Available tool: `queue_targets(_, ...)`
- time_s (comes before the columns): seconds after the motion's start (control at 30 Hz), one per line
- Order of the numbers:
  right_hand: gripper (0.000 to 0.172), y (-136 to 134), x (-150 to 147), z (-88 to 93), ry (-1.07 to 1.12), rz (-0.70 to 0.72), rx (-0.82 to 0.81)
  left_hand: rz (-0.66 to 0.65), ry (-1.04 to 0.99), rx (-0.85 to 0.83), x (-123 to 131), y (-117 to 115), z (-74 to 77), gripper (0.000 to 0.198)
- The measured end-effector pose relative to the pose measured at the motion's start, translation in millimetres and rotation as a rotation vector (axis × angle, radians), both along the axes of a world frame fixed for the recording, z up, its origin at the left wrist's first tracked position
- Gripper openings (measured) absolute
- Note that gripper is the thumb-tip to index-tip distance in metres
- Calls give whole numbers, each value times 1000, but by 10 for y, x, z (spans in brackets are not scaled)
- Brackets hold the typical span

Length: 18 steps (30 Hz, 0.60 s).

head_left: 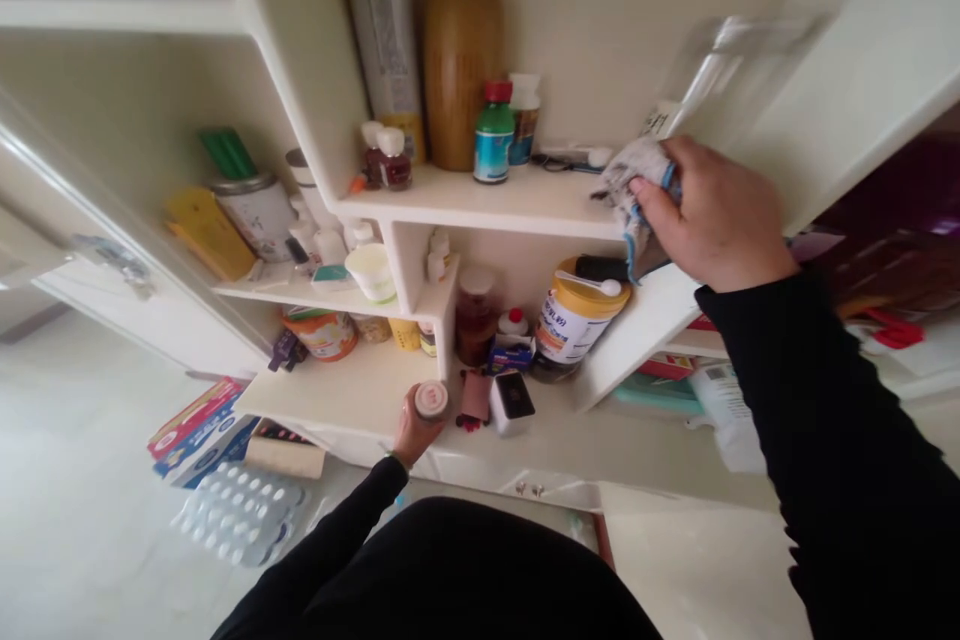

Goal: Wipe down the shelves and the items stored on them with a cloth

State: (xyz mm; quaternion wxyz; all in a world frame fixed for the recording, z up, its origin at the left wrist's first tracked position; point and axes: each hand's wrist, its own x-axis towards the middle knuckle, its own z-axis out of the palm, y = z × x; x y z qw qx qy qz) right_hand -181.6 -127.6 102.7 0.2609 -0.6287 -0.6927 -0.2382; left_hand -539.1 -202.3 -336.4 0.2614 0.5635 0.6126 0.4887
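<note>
My right hand is closed on a bunched grey cleaning cloth with blue edging, pressed at the right front of the upper shelf. A clear plastic container leans just behind that hand, and some small white and dark items lie left of the cloth. Lower down, my left hand is wrapped round a small jar with a pinkish-white lid, held upright by the lower shelf's front. Beside the jar are a pink item and a white box with a black top.
On the upper shelf stand a large brown bottle, a green bottle with a red cap and small dark-red bottles. Below sits a milk powder tin with a white scoop on top. Boxes and a plastic tray lie on the left.
</note>
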Motion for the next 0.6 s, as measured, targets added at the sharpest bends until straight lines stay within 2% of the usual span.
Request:
queue_targets(0.07, 36, 21, 19, -20, 10, 37, 17, -12, 43, 69, -37, -67, 121, 96)
queue_targets(0.1, 37, 30, 26, -32, 17, 53, 25, -24, 77, 140, -47, -95, 240, 99)
queue_targets(0.17, 38, 47, 32, -56, 40, 74, 41, -61, 155, 398, -18, -109, 642, 98)
queue_targets(0.23, 38, 62, 34, -74, 74, 88, 59, -93, 138, 706, 114, -28, 1287, 92)
queue_targets(0.3, 39, 70, 35, -83, 99, 99, 71, -112, 19, 874, 371, 166, 2127, 78)
queue_targets(0.33, 39, 71, 35, -85, 101, 102, 67, -175, -44, 966, 544, 306, 2580, 73)
queue_targets(0.4, 41, 63, 34, -82, 89, 98, 55, -441, -26, 967, 963, 666, 3451, 70)
queue_targets(0.47, 44, 50, 29, -75, 74, 84, 46, -636, 21, 853, 1448, 1110, 4167, 80)
queue_targets(0.5, 45, 43, 25, -70, 69, 76, 44, -656, 46, 755, 1701, 1351, 4440, 88)
queue_targets(0.53, 46, 36, 20, -65, 66, 72, 43, -650, 69, 641, 1951, 1595, 4651, 98)
queue_targets(0.6, 46, 28, 10, -56, 67, 71, 46, -595, 100, 460, 2406, 2068, 4898, 105)
